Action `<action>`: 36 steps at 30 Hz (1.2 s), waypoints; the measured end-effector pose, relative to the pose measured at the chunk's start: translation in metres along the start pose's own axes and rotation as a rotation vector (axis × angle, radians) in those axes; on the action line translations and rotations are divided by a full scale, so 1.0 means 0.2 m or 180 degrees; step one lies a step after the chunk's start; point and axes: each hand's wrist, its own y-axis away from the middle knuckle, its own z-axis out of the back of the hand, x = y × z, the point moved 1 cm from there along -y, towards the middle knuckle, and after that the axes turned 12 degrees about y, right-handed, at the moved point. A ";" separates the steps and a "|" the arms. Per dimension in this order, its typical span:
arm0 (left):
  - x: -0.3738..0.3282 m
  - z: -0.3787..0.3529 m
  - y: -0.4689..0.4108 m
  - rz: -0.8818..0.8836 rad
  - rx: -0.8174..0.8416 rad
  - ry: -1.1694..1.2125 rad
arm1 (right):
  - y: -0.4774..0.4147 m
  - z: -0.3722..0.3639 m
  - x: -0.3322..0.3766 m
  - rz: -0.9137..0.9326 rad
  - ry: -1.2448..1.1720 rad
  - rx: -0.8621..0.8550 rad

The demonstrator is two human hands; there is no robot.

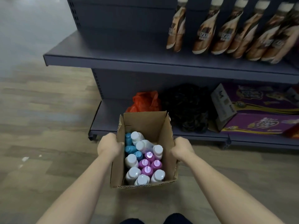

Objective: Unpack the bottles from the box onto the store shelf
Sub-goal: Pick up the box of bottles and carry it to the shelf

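The open brown cardboard box (144, 152), packed with white, blue and purple-capped bottles (142, 160), is gripped between the left hand (110, 145) and right hand (182, 148), nothing yet unpacked onto the grey shelf (113, 50) ahead.

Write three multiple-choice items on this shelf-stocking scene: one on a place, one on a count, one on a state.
1. Where is the orange bag?
A. bottom shelf
B. middle shelf
C. floor

2. How many purple caps show in the box?
A. one
B. four
C. seven

3. What are the hands doing?
A. hanging free
B. lifting a bottle
C. gripping the box's sides

Answers: 1 A, it lies behind the box, under the middle shelf. 2 B, four cluster together. 3 C, left hand and right hand clasp opposite walls.
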 end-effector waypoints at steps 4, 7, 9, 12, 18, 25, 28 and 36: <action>0.11 -0.16 -0.08 0.0026 -0.0053 -0.0003 | -0.12 -0.16 -0.02 0.0008 0.0073 0.0023; 0.18 -0.26 -0.13 0.0032 -0.0039 -0.0023 | -0.18 -0.27 -0.04 -0.0035 0.0127 0.0022; 0.21 -0.32 -0.17 0.0025 0.0005 -0.0075 | -0.21 -0.34 -0.06 -0.0102 0.0100 0.0055; 0.23 -0.36 -0.21 0.0007 -0.0006 -0.0118 | -0.25 -0.38 -0.07 -0.0130 0.0110 0.0095; 0.22 -0.37 -0.26 -0.0057 0.0072 -0.0172 | -0.27 -0.38 -0.06 -0.0067 0.0290 0.0243; 0.27 -0.35 -0.26 -0.0094 0.0101 -0.0073 | -0.30 -0.40 -0.05 -0.0128 0.0283 0.0326; 0.28 -0.35 -0.25 -0.0088 0.0117 0.0020 | -0.29 -0.41 -0.06 -0.0149 0.0285 0.0361; 0.26 -0.28 -0.20 -0.0214 -0.0479 0.1117 | -0.30 -0.33 0.03 0.0125 0.0026 -0.0074</action>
